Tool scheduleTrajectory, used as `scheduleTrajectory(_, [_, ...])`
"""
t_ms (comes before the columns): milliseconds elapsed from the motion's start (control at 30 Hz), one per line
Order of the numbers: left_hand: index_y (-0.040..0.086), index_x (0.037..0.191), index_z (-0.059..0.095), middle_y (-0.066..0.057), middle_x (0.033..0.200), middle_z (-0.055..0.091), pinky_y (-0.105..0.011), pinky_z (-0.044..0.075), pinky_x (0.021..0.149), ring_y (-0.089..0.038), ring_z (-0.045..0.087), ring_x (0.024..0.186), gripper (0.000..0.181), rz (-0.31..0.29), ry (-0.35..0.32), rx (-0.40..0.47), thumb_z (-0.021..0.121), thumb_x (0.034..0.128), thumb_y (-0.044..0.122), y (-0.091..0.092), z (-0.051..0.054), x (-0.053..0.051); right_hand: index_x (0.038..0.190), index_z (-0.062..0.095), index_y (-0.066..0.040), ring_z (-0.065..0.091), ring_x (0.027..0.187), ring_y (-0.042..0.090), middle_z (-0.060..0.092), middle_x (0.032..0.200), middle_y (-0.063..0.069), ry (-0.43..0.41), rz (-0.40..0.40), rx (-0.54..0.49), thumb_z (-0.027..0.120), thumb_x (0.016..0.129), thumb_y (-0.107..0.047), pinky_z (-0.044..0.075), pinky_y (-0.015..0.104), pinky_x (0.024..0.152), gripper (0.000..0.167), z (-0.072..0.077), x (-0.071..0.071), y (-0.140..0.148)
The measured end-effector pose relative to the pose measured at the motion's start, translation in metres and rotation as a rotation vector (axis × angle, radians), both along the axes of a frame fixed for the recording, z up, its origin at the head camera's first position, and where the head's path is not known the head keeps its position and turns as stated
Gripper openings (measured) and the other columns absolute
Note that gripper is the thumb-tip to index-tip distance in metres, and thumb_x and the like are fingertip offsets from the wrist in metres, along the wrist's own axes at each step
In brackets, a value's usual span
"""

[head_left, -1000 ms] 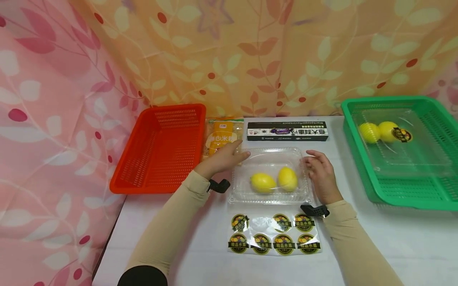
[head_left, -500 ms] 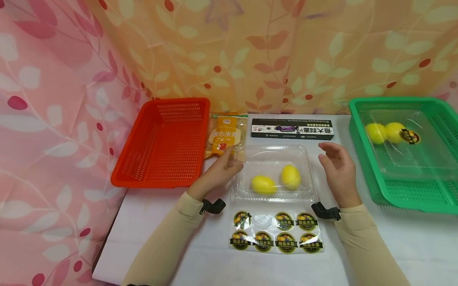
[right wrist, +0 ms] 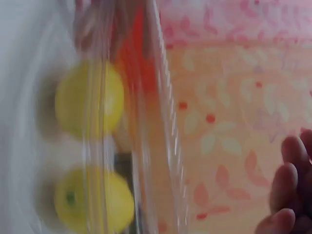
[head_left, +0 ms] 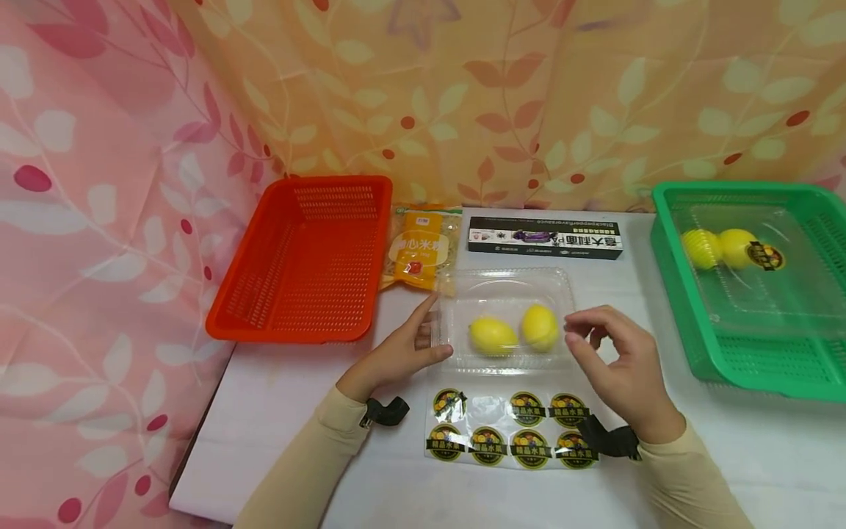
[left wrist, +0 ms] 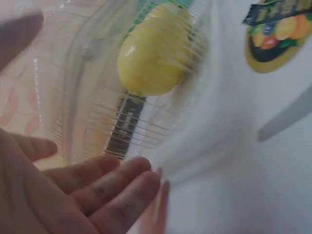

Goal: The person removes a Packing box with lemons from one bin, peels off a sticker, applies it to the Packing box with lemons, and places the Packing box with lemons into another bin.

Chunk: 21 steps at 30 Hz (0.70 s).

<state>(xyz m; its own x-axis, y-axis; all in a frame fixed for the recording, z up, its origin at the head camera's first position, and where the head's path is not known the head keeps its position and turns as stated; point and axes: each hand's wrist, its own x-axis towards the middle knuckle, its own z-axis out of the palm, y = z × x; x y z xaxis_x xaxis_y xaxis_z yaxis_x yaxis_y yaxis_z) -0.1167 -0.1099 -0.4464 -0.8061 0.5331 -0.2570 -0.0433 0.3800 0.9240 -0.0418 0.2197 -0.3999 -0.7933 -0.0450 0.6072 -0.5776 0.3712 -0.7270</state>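
A closed clear plastic clamshell box (head_left: 505,286) with two lemons (head_left: 492,336) inside lies on the white table, its lid down. At its left side is my left hand (head_left: 399,353), thumb by the front left corner and fingers extended along the wall. In the left wrist view those fingers (left wrist: 117,190) lie beside the ribbed wall; contact is hard to tell. My right hand (head_left: 621,364) hovers by the right side, fingers loosely bent, nothing seen between them. The right wrist view has its fingertips (right wrist: 287,170) apart from the box. A sheet of round fruit stickers (head_left: 489,444) lies in front.
On the left stands a red basket (head_left: 297,334), beside a yellow-labelled food bag (head_left: 419,246). Behind the box lies a black-and-white carton (head_left: 545,237). A green basket (head_left: 687,338) on the right holds another clear box (head_left: 786,294) with lemons and a round sticker.
My right hand moved away from the box's right side, then came nearer the front right. My left hand slid back toward me along the left side. The camera view shifted slightly.
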Motion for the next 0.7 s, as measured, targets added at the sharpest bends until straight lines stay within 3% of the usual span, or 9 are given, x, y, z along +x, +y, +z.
scheduleTrajectory(100, [0.037,0.169,0.006,-0.019,0.167,0.030,-0.051,0.042,0.117,-0.037,0.049,0.142,0.111,-0.009,0.000,0.045,0.083,0.0901,0.048,0.001,-0.003,0.004,0.104,0.074,-0.005,0.056,0.071,0.003,0.067,0.085,-0.005,-0.084,0.131,0.072,0.074,0.080,0.017,0.044,0.017,0.058,0.032,0.002,0.017,-0.016])
scheduleTrajectory(200, [0.036,0.170,0.006,-0.019,0.167,0.030,-0.050,0.044,0.115,-0.036,0.050,0.141,0.110,0.006,0.005,0.067,0.083,0.0911,0.044,0.002,-0.005,0.006,0.106,0.075,-0.012,0.055,0.066,0.002,0.066,0.082,-0.011,-0.258,0.262,0.136,0.077,0.089,0.005,0.046,0.019,0.054,0.024,-0.001,0.027,-0.033])
scheduleTrajectory(300, [0.038,0.169,0.009,-0.017,0.165,0.035,-0.048,0.049,0.111,-0.033,0.054,0.138,0.106,0.039,-0.007,0.060,0.082,0.0923,0.043,0.004,-0.008,0.007,0.107,0.076,-0.010,0.056,0.064,0.002,0.066,0.080,-0.012,-0.463,0.334,0.196,0.075,0.097,-0.010,0.050,0.022,0.056,0.010,-0.009,0.029,-0.047])
scheduleTrajectory(400, [0.036,0.169,0.011,-0.015,0.162,0.039,-0.049,0.050,0.110,-0.033,0.056,0.136,0.106,0.066,-0.014,0.064,0.083,0.0917,0.038,0.005,-0.011,0.008,0.108,0.077,-0.004,0.053,0.061,0.000,0.065,0.077,-0.011,-0.608,0.345,0.260,0.074,0.099,-0.018,0.050,0.023,0.058,0.016,-0.018,0.026,-0.058])
scheduleTrajectory(567, [0.019,0.166,0.011,-0.013,0.157,0.043,-0.050,0.043,0.116,-0.031,0.054,0.136,0.120,0.110,0.002,0.090,0.095,0.0796,0.022,-0.001,-0.015,0.013,0.110,0.076,-0.001,0.052,0.058,-0.002,0.063,0.074,-0.013,-0.675,0.379,0.363,0.073,0.099,-0.021,0.051,0.023,0.063,0.023,-0.031,0.020,-0.072])
scheduleTrajectory(700, [0.012,0.144,0.037,-0.007,0.139,0.051,-0.046,0.044,0.111,-0.025,0.054,0.127,0.092,0.065,0.075,-0.023,0.098,0.0758,0.025,-0.012,-0.017,0.022,0.114,0.073,0.003,0.053,0.059,-0.004,0.063,0.071,-0.015,-0.651,0.411,0.424,0.071,0.099,-0.018,0.052,0.023,0.066,0.026,-0.037,0.020,-0.081])
